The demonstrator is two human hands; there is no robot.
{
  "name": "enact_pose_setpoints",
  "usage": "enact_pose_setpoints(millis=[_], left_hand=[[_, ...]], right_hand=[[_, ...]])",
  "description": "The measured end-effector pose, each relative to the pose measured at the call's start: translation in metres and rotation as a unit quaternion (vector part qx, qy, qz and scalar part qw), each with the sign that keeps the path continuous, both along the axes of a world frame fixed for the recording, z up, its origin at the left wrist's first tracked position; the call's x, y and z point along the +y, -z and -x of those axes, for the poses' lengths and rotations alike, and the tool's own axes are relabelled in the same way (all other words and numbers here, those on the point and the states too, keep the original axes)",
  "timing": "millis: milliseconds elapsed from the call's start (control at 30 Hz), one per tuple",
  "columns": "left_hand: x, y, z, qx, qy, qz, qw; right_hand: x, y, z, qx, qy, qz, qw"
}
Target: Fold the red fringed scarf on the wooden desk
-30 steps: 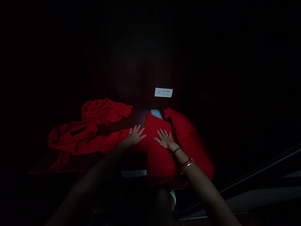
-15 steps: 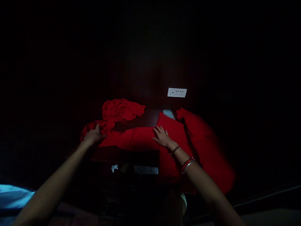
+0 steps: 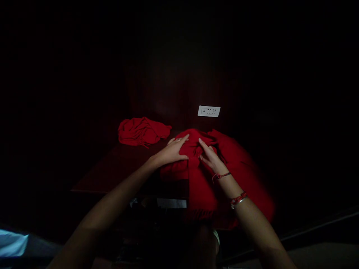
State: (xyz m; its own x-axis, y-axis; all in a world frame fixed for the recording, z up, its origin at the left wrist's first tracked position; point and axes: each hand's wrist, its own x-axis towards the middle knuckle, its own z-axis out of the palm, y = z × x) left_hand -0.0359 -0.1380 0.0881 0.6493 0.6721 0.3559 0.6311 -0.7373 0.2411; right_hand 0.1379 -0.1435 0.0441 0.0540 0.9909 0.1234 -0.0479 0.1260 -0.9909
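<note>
A red fringed scarf (image 3: 200,188) lies over the right part of the dark table, its fringed end hanging at the front edge. Part of it is bunched up between my hands. My left hand (image 3: 174,149), with a ring on one finger, rests against the left side of this bunch, thumb and fingers spread apart. On the other side, my right hand (image 3: 210,155) touches the cloth with its fingers apart too. Both hands cup the bunch without closing round it.
A crumpled red cloth (image 3: 143,131) lies at the back left of the dark table (image 3: 109,168). More red fabric (image 3: 246,175) spreads at the right. A white socket plate (image 3: 209,111) is on the wall behind. Below the table edge shows a pale flat strip (image 3: 171,203).
My left hand has moved from the far left to the middle, and the scarf's long left part is now bunched at the right. A pale item behind the scarf is now hidden.
</note>
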Motion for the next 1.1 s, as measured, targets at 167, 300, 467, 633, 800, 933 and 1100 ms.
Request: enact_pose_setpoints(millis=[167, 300, 467, 633, 800, 933, 1100], left_hand=[[0.02, 0.05, 0.017, 0.018, -0.02, 0.068, 0.997], [0.039, 0.081, 0.036, 0.026, -0.093, 0.105, 0.99], [0.04, 0.109, 0.035, 0.092, -0.065, 0.153, 0.982], [0.039, 0.12, 0.038, 0.112, -0.08, 0.152, 0.979], [0.043, 0.124, 0.043, 0.108, -0.082, 0.141, 0.981], [0.043, 0.123, 0.043, 0.132, -0.074, 0.15, 0.977], [0.036, 0.121, 0.043, 0.15, -0.056, 0.15, 0.976]], right_hand=[[-0.007, 0.014, -0.053, 0.083, 0.096, 0.053, 0.991], [-0.004, 0.01, -0.092, 0.048, 0.171, 0.05, 0.983], [-0.009, 0.007, -0.092, -0.369, 0.338, -0.009, 0.865], [-0.02, 0.03, -0.028, -0.632, 0.032, 0.001, 0.774], [-0.015, 0.031, -0.008, -0.679, 0.007, 0.005, 0.734], [-0.018, -0.003, -0.057, -0.635, 0.156, -0.081, 0.752], [-0.042, -0.035, -0.136, -0.62, 0.309, -0.032, 0.72]])
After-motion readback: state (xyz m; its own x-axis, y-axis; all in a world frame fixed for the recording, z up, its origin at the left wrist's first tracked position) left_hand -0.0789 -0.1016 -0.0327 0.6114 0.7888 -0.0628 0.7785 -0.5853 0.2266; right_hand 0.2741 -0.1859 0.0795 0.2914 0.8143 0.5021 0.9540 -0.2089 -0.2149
